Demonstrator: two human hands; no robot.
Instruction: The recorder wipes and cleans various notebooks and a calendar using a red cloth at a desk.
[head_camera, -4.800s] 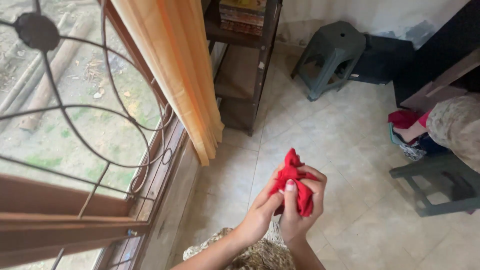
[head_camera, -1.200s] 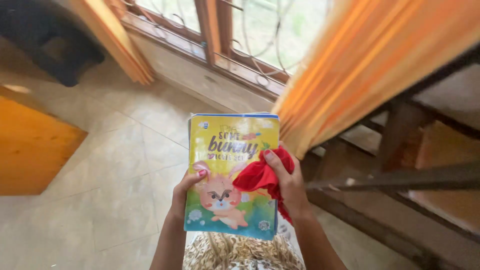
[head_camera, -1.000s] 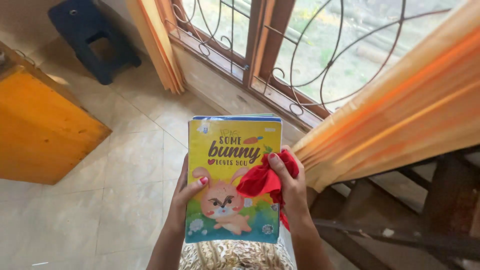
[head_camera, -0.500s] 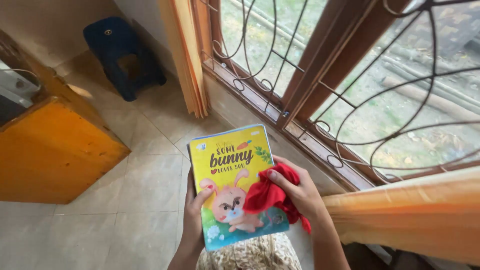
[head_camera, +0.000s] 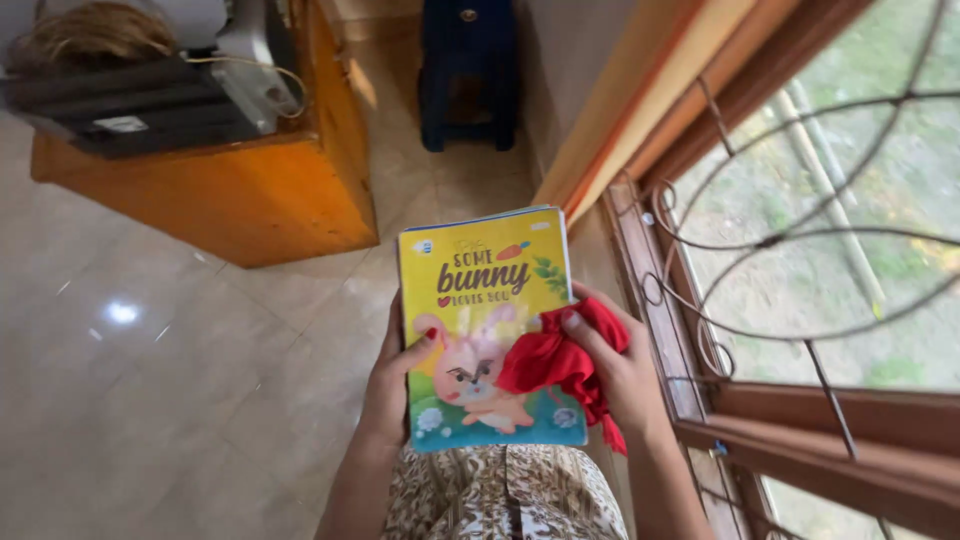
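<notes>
A yellow picture book (head_camera: 480, 290) with a cartoon rabbit on its cover is held upright in front of me, with more thin books stacked behind it. My left hand (head_camera: 395, 375) grips its left edge, thumb on the cover. My right hand (head_camera: 625, 375) holds the right edge and presses a crumpled red cloth (head_camera: 555, 360) against the lower right of the cover.
An orange wooden cabinet (head_camera: 250, 195) with a black device and cables on top stands at the upper left. A dark blue plastic stool (head_camera: 468, 70) stands beyond it. A window with a curled metal grille (head_camera: 790, 240) and an orange curtain (head_camera: 620, 130) runs along the right. The floor is beige tile.
The view has swung left, so the window now lies to the right and the cabinet is closer. Both hands keep the same hold on the book and the red cloth.
</notes>
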